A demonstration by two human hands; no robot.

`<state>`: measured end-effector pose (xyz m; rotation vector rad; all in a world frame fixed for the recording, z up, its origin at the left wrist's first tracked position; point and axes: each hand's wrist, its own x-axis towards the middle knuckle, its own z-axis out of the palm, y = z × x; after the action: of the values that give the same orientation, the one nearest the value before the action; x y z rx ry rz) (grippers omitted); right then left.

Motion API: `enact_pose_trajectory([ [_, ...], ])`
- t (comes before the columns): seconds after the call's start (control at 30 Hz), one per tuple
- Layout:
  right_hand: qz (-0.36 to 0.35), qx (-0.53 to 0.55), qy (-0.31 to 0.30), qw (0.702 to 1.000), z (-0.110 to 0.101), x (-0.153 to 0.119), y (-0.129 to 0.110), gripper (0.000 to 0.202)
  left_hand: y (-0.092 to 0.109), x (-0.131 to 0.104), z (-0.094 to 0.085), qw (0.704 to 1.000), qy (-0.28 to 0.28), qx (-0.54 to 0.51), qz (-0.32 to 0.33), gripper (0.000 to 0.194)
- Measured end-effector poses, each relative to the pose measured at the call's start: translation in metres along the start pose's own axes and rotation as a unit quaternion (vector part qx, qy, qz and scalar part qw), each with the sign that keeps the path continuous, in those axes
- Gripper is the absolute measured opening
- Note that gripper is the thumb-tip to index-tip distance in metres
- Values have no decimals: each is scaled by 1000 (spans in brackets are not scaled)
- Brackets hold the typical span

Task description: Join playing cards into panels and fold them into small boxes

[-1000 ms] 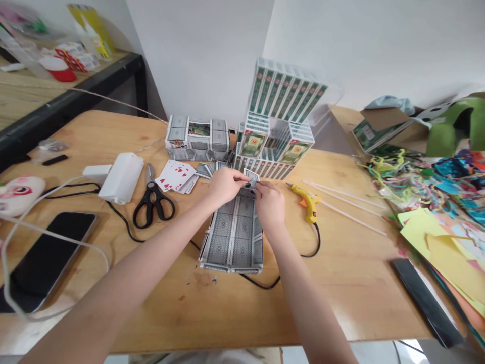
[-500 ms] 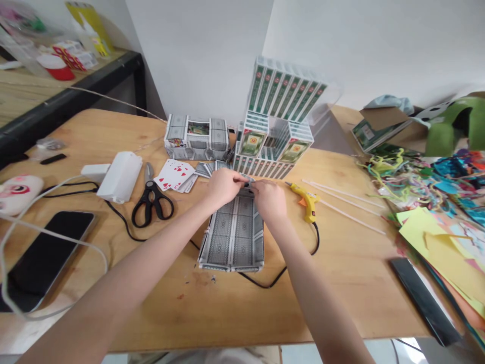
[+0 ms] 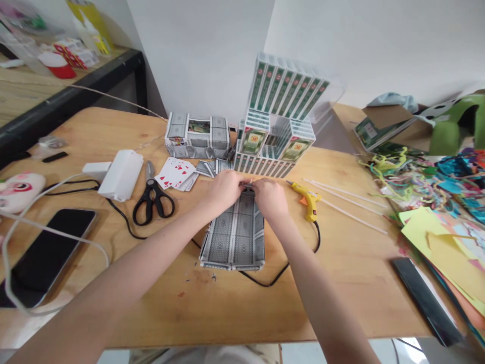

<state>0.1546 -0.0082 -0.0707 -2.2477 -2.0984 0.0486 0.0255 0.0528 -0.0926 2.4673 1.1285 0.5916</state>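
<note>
An open tray-like box (image 3: 231,237) made of grey-patterned playing cards lies lengthwise before me. At its far end my left hand (image 3: 226,191) and my right hand (image 3: 270,198) are close together, fingers pinched. Between the fingertips is a small folded playing card (image 3: 248,186), held against the box's far edge; my fingers hide part of it. To the right of my right hand lies a yellow hot glue gun (image 3: 309,199). Loose playing cards (image 3: 176,174) and black-handled scissors (image 3: 151,198) lie to the left of my left hand.
Behind the hands stand another card-covered box (image 3: 197,137) and a tall stack of green card packs (image 3: 284,86). Glue sticks (image 3: 344,197) and coloured scraps (image 3: 447,242) lie rightward. A phone (image 3: 49,255), a white adapter (image 3: 121,175) and cables are at left.
My hands have shifted very slightly at the box's far end, still pinching the card there. The view has moved a little; the box and tools stay in place.
</note>
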Motion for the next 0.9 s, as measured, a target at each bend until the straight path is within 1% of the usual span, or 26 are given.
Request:
enact_pose_trajectory([
  [0.37,-29,-11,-14,999,-1,1,0,29,4,3,0,1000,-8,-10,-9,30],
  [0.63,-38,-1,-18,999,-1,5,3,29,2,2,4,1000,5,-7,2,27],
  [0.8,-22,8,-2,1000,4,4,6,27,3,-3,3,1000,20,-1,22,20],
  [0.9,-14,17,1,1000,8,3,7,27,3,-5,3,998,54,-7,10,19],
])
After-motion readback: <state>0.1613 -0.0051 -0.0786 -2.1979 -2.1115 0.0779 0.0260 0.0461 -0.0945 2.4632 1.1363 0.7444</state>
